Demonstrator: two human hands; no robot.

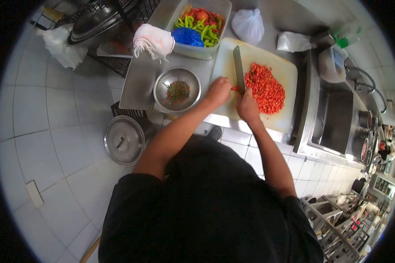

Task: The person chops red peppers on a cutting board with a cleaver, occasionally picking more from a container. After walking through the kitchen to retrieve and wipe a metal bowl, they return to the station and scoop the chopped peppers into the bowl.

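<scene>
My right hand (248,106) is wrapped round the handle of a kitchen knife (238,65), whose broad blade points away from me over the cutting board (227,51). Just left of the blade, my left hand (219,91) is closed on a small red chili pepper (235,88), its tip poking out toward the knife. Chopped red chili (266,90) lies in a wide heap on the board, right of the knife. To the left of my left hand stands a steel bowl (160,97) holding green stems and red bits (177,91).
Behind the bowl, a plastic tub (206,53) holds green and red peppers and a blue bag (188,37). A folded towel (151,40) lies beside it. A white plastic bag (248,26) sits behind the board. The sink (333,111) is at right, a lidded pot (124,140) at lower left.
</scene>
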